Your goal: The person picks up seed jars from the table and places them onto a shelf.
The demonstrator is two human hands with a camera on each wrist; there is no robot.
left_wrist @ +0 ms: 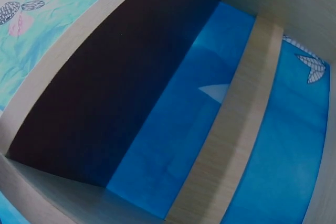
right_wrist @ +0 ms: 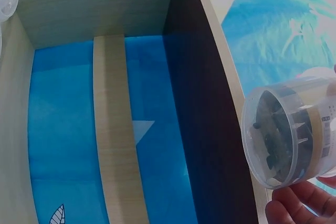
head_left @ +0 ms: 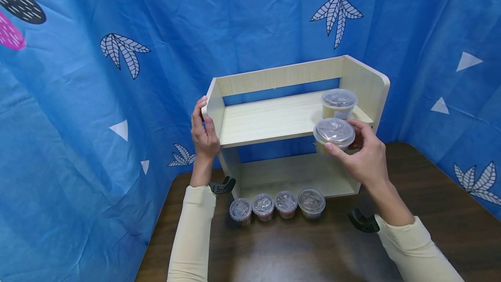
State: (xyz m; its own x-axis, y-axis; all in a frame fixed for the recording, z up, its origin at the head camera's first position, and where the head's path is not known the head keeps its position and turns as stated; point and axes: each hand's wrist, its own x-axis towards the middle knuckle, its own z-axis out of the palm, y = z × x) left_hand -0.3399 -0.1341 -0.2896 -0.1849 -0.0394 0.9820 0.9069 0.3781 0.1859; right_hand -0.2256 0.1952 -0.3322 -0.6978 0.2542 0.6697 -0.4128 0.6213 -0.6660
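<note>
A pale wooden two-level shelf [head_left: 274, 119] stands on a dark brown table [head_left: 313, 251]. My left hand [head_left: 204, 132] grips the shelf's left side panel, thumb on its front edge. My right hand [head_left: 362, 153] holds a clear lidded tub [head_left: 334, 134] by its side, just in front of the upper board's right end. In the right wrist view the same tub [right_wrist: 291, 132] shows dark contents, with a fingertip [right_wrist: 302, 208] below it. A second lidded tub [head_left: 339, 103] stands on the upper board at the right. The left wrist view shows only the shelf's rear rail [left_wrist: 231, 129].
Several small lidded cups [head_left: 275, 206] stand in a row on the table in front of the shelf's lower board [head_left: 289, 175]. Blue patterned cloth [head_left: 98, 99] hangs behind and on both sides. Bare tabletop lies nearer me.
</note>
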